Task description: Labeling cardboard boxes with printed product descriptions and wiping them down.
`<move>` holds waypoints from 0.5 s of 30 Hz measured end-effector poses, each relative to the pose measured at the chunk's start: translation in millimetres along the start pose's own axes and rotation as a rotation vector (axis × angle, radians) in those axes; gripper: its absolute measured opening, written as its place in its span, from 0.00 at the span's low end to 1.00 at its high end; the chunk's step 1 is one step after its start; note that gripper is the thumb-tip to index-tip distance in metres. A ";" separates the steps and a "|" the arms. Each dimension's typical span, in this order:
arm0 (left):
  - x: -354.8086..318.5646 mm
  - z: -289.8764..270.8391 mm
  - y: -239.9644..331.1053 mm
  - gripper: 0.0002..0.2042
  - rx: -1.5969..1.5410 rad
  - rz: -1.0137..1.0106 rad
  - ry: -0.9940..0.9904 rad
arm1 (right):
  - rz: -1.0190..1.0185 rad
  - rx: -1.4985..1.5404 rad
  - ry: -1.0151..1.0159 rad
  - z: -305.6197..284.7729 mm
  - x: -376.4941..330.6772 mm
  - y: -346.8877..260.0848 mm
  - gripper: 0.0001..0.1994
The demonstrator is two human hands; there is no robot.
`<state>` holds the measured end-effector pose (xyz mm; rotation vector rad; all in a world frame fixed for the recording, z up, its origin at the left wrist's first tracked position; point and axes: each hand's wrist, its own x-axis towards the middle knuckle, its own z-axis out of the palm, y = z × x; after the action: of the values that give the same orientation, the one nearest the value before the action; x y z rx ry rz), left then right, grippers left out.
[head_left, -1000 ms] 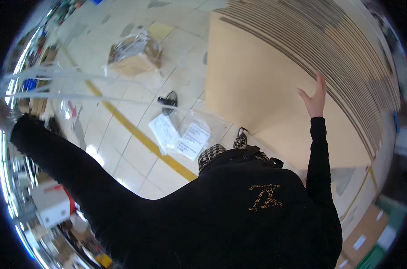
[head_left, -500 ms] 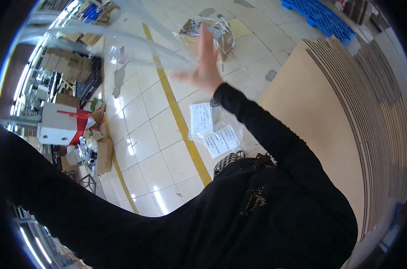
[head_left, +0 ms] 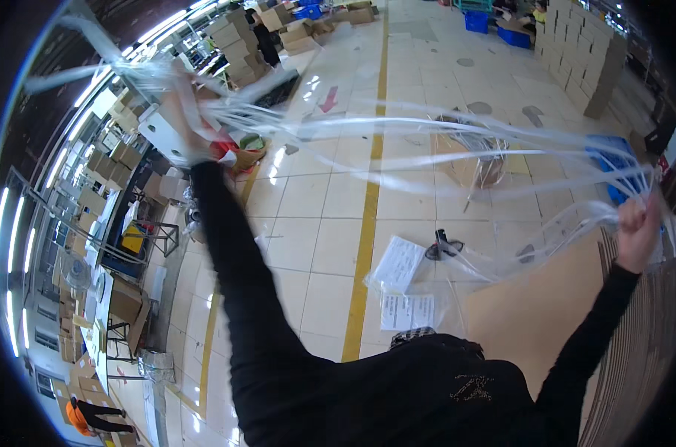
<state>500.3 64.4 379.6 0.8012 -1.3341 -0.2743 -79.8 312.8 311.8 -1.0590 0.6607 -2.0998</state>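
Presently, translucent plastic strips (head_left: 464, 156) are extended above the tiled floor (head_left: 293, 257), from the left hand (head_left: 180, 112) to the right hand (head_left: 638, 229). By the right fingers they are clamped; because of blur, the left fingers' state cannot be told.

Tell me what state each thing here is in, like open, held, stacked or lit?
Left hand: raised, blurred, closed on the strips
Right hand: closed in a fist on the strips
Clear plastic strips: loosely bunched, stretched between both hands
Brown carton: on the floor, heaped with tangled strips
Cardboard sheets: stacked
Printed papers: lying on the floor
Tube lights: lit
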 end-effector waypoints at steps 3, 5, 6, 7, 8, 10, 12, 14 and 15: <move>-115.8 111.7 -4.0 0.14 -0.275 -0.153 -0.317 | -0.211 -0.904 -0.235 66.3 6.7 10.1 0.12; -188.7 174.2 21.3 0.15 -0.398 -0.242 -0.642 | -0.039 -0.999 -0.450 105.6 -5.2 46.0 0.13; -219.9 198.3 37.6 0.15 -0.473 -0.292 -0.843 | -0.043 -0.925 -0.465 119.2 -13.9 67.6 0.13; -247.8 218.9 55.7 0.15 -0.479 -0.278 -1.062 | 0.013 -0.967 -0.467 126.3 -20.0 83.2 0.14; -269.4 234.7 69.7 0.15 -0.492 -0.317 -1.190 | -0.017 -0.919 -0.474 126.4 -21.7 94.2 0.14; -301.8 251.2 89.3 0.15 -0.645 -0.403 -1.215 | -0.075 -0.875 -0.342 112.2 -25.5 104.1 0.11; -329.6 266.2 94.6 0.14 -0.623 -0.545 -1.304 | 0.137 -0.683 -0.271 70.4 -24.2 96.3 0.10; -362.9 275.2 91.7 0.13 -0.759 -0.565 -1.319 | 0.404 -0.504 -0.114 3.2 -35.8 75.8 0.10; -376.0 284.7 86.7 0.11 -0.763 -0.474 -1.349 | 0.457 -0.429 -0.150 -38.8 -40.1 62.0 0.08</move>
<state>118.2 251.5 158.3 0.1680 -1.9893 -1.8137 -73.3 308.9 228.7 -1.1455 1.1871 -1.5045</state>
